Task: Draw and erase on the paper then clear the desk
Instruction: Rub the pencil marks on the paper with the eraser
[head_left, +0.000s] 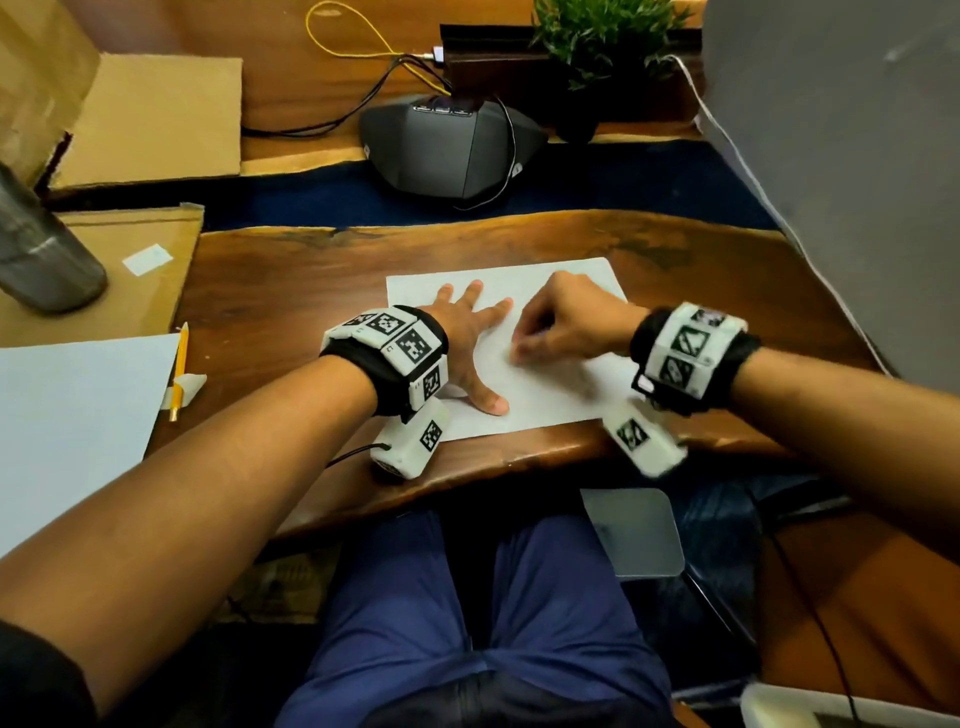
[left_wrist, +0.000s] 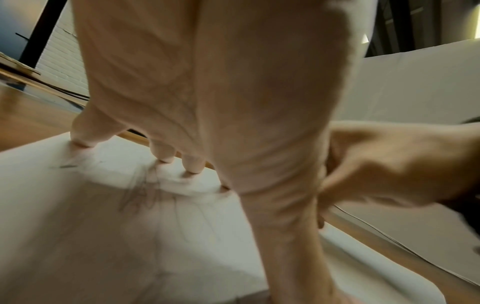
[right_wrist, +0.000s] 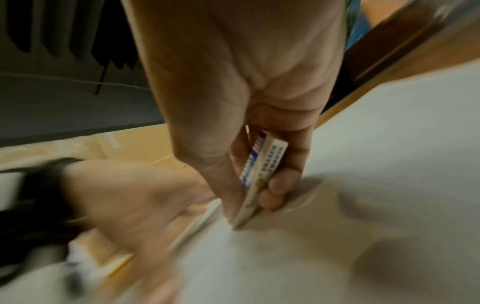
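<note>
We are seeing a brown wooden desk (head_left: 311, 280) with a dark blue strip running across it. Lying directly on it: a white paper (head_left: 545, 395) near the front edge, a bigger white sheet (head_left: 67, 415) at far left, a yellow pencil (head_left: 179, 371) just beside that sheet, cardboard pieces (head_left: 150, 119), a metal bottle (head_left: 36, 244) standing on cardboard, a grey speakerphone (head_left: 452, 150), and a potted plant (head_left: 597, 41) at the back.

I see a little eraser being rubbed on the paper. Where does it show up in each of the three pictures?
Head view: the eraser is hidden inside the curled right hand, mid-sheet.
Left wrist view: not visible; only the right hand enters at the right edge.
Right wrist view: the eraser sits at centre, pinched between thumb and fingers, its lower tip on the sheet.
Shared landmark: the white paper, pressed flat by the left hand.
</note>
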